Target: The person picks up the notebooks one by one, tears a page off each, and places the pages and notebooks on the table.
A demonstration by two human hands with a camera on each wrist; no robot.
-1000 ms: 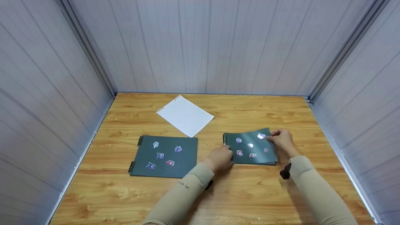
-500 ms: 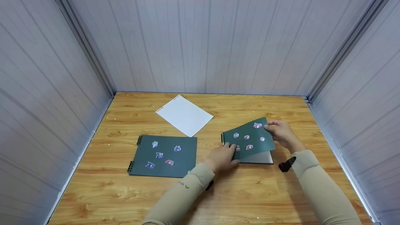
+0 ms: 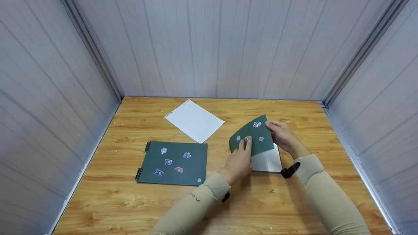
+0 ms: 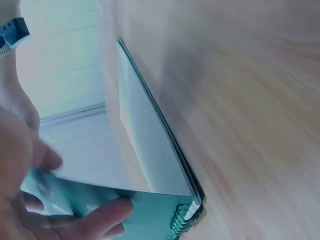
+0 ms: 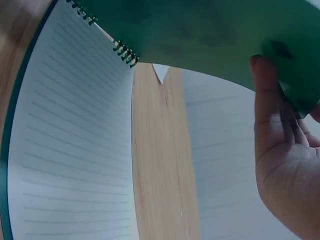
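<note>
A small spiral notebook with a dark green, stickered cover [image 3: 266,145] lies at the right of the table, its cover lifted and bent toward the left. Under it show ruled white pages [image 5: 75,125]. My right hand [image 3: 284,137] pinches the cover's free edge, thumb on one face in the right wrist view. Extended fingers of my left hand [image 3: 238,163] rest on the cover's outer face near the binding. In the left wrist view, black-green spiral rings [image 4: 179,222] join cover and pages at the corner. Part of the binding is hidden behind the left hand.
A larger dark green spiral notebook [image 3: 192,163], closed and dotted with several stickers, lies to the left. Behind it is a loose white sheet [image 3: 196,120] with punched holes along one edge. Pale panel walls [image 3: 209,49] enclose the wooden table [image 3: 114,202] at the back and sides.
My right hand has raised the cover and carried it leftward and away, uncovering the ruled page. My left hand has moved from the notebook's lower left corner onto the cover's face.
</note>
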